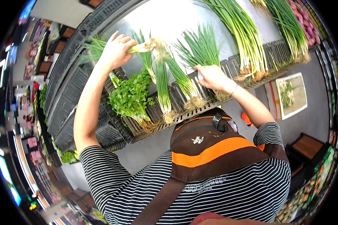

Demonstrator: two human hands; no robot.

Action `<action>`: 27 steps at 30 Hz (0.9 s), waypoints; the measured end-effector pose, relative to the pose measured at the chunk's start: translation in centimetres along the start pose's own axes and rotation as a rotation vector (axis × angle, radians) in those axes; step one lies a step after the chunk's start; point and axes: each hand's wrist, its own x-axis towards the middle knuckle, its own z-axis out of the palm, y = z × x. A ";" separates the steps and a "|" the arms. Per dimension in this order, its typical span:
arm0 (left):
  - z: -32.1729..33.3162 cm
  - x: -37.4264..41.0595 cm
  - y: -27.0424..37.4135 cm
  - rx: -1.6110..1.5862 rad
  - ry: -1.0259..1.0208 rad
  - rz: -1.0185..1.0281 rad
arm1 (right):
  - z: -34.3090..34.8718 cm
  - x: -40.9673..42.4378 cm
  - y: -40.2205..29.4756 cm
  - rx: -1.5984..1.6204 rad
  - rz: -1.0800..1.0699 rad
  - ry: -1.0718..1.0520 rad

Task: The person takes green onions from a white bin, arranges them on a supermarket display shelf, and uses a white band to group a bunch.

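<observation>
My left hand (117, 50) is closed around a bunch of green onions (140, 47), its roots pointing right and its blurred green leaves to the left. My right hand (214, 77) rests on another green onion bunch (204, 52); its fingers are partly hidden, so its hold is unclear. Between the hands, more green onion bunches (162, 90) lie with roots at the near rim of the black plastic crates (174, 119). Below my left hand lies a bunch of leafy coriander (132, 94), roots towards me.
Longer leeks or green onions (248, 42) lie right, with another bunch (290, 31) and reddish-purple onions (305, 24) beyond. A white foam box (298, 95) with greens stands on the floor at right. Dark ridged crates (67, 98) line the left. Stocked shelves curve around both sides.
</observation>
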 end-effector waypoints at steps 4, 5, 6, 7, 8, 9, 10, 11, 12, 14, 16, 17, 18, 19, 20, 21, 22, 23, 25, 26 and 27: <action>7.3 -0.5 -2.2 0.102 -0.176 0.054 | 4.6 -3.8 -0.6 0.029 0.153 -0.008; 9.5 -0.8 -2.6 0.115 -0.186 0.082 | 6.5 -4.7 -0.4 -0.008 0.114 0.046; 11.9 -1.2 -2.9 0.152 -0.203 0.090 | 7.6 -5.3 -0.5 -0.044 0.107 0.049; 13.9 -1.7 -2.8 0.145 -0.217 0.089 | 8.6 -5.8 -0.5 -0.083 0.100 0.052; 16.1 -2.2 -2.8 0.146 -0.216 0.080 | 10.1 -6.2 -0.3 -0.141 0.101 0.053; 18.0 -2.8 -2.8 0.148 -0.217 0.063 | 10.3 -6.4 -0.7 -0.163 0.124 0.009; 18.8 -2.7 -2.2 0.169 -0.288 0.042 | 11.7 -6.7 -0.6 -0.200 0.154 0.021; 19.5 -2.7 -1.9 0.175 -0.288 0.006 | 13.0 -7.0 -0.4 -0.238 0.180 0.032; 19.8 -3.0 -1.4 0.184 -0.294 -0.036 | 12.7 -6.9 -0.7 -0.225 0.187 0.016; 19.9 -3.9 -0.7 0.194 -0.323 -0.115 | 12.3 -6.6 -1.2 -0.200 0.192 -0.019; 19.9 -5.8 -0.2 0.176 -0.177 -0.182 | 10.6 -5.6 -2.4 -0.236 0.271 -0.147; 19.8 -6.7 0.1 0.171 -0.104 -0.216 | 10.1 -5.2 -2.8 -0.254 0.310 -0.208; 19.4 -7.1 0.7 0.148 -0.051 -0.230 | 10.4 -5.3 -2.9 -0.270 0.276 -0.032; 18.1 -7.0 2.0 0.086 0.042 -0.250 | 10.5 -4.9 -3.0 -0.199 0.294 0.031; 17.6 -7.2 3.7 0.041 0.082 -0.295 | 10.7 -4.1 -3.2 -0.127 0.309 0.093; 17.1 -7.3 5.5 -0.001 0.122 -0.340 | 10.9 -3.3 -3.5 -0.055 0.322 0.156; 16.4 -7.7 7.7 -0.223 0.098 -0.401 | 11.1 -2.6 -3.6 0.060 0.375 0.177; 15.9 -8.1 10.3 -0.446 0.072 -0.463 | 11.6 -1.9 -3.6 0.079 0.420 0.145; 15.8 -8.2 16.0 -0.827 -0.116 -0.702 | 13.1 -0.4 -3.0 0.118 0.495 0.081; 15.1 -7.9 18.4 -0.935 -0.178 -0.736 | 14.2 0.1 -2.3 0.132 0.514 0.035; 16.0 -8.1 20.4 -1.098 -0.289 -0.871 | 14.3 0.7 -2.2 0.133 0.525 -0.010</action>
